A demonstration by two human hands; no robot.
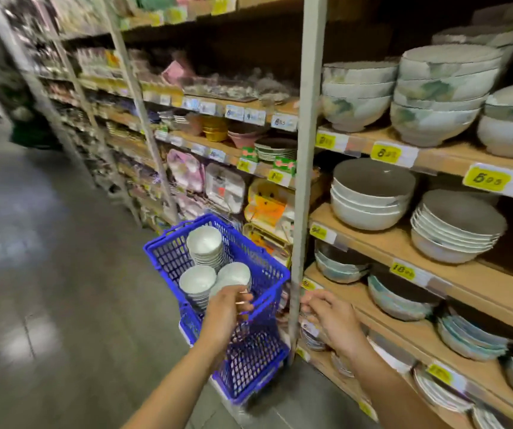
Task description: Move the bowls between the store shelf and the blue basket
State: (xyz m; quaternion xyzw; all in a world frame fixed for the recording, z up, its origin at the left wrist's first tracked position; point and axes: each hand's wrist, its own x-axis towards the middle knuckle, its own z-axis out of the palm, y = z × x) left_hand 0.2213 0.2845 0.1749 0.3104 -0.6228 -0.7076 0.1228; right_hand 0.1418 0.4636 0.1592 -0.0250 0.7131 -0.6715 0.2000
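The blue basket (162, 258) stands on the floor against the shelving and holds three stacks of pale bowls (204, 243). My left hand (226, 309) hovers over the basket's near side. Its fingers are curled right where the nearest bowl stack (233, 272) meets the blue handle (267, 298), and whether they grip either is unclear. My right hand (326, 311) is at the front edge of a low shelf (373, 317), fingers loosely bent and holding nothing. More bowls, white with dark insides (373, 193), fill the store shelf.
A grey metal upright (303, 181) stands between the basket and the bowl shelves. Large patterned bowls (441, 94) sit higher up; stacked plates (472, 339) sit lower. Yellow price tags (486, 179) line the shelf edges. Grey aisle floor (48, 274) stretches left.
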